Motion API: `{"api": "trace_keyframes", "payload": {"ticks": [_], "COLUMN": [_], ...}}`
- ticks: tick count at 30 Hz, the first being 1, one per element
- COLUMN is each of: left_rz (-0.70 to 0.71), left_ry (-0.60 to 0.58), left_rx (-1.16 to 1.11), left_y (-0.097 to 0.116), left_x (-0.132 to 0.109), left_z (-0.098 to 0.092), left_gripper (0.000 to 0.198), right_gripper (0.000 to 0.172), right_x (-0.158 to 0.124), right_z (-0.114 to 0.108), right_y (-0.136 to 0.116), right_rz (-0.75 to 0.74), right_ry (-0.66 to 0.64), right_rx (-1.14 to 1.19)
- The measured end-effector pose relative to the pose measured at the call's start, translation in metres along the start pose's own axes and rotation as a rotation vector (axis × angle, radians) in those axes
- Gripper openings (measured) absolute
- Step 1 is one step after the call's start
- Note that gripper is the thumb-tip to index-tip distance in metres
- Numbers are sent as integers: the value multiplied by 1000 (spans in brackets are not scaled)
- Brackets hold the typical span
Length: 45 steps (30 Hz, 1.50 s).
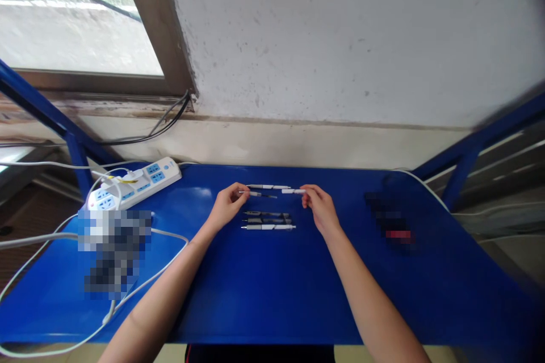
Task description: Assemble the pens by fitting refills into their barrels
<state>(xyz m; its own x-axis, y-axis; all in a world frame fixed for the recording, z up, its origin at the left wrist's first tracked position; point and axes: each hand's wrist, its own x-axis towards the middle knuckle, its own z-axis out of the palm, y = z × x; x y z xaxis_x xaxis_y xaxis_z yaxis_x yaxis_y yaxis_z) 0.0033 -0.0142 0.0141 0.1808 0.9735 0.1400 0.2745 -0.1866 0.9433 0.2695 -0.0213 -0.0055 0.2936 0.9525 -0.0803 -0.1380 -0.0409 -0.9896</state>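
My left hand (232, 203) pinches the grey grip section of a pen (255, 194), from which a thin refill points to the right. In my right hand (319, 204) is a white pen barrel (293, 191), held at its right end. A small gap separates the refill's tip from the barrel. Just behind them a white and grey pen (268, 186) lies lengthwise on the table. Closer to me rest three more pens in parallel: a dark one (266, 214), another dark one (267, 220) and a white one with a grey grip (268, 227).
The blue table (264, 289) stands against a wall. At its left lie a white power strip (145, 181), a blurred-out object (117, 249) and loose white cables (170, 233). Dark blurred-out items (389, 218) lie to the right. Blue frame posts rise at both sides.
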Motion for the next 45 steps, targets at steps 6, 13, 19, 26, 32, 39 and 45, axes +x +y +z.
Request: {"api": "trace_keyframes", "payload": {"ticks": [6, 13, 19, 26, 32, 39, 45], "left_rz": [-9, -11, -33, -136, -183, -192, -169], "left_ry": [0, 78, 117, -7, -32, -11, -56], "left_rx": [-9, -13, -177, -441, -519, -564, -484], "left_y": [5, 0, -5, -8, -14, -15, -12], "left_x": [-2, 1, 4, 5, 6, 7, 7], "left_z": [0, -2, -3, 0, -1, -2, -1], "left_gripper": [26, 25, 22, 25, 31, 35, 38], "right_gripper": [17, 16, 19, 29, 27, 21, 23], "right_x": [-6, -5, -7, -10, -11, -8, -9], "right_z": [7, 6, 6, 7, 7, 7, 8], "right_y": [-2, -1, -7, -15, -18, -15, -15], "right_rz": [-1, 4, 46, 178, 265, 336, 288], "right_ry": [-67, -59, -83, -246, -318, -233, -242], "right_rx": [-29, -13, 117, 340, 406, 442, 377]}}
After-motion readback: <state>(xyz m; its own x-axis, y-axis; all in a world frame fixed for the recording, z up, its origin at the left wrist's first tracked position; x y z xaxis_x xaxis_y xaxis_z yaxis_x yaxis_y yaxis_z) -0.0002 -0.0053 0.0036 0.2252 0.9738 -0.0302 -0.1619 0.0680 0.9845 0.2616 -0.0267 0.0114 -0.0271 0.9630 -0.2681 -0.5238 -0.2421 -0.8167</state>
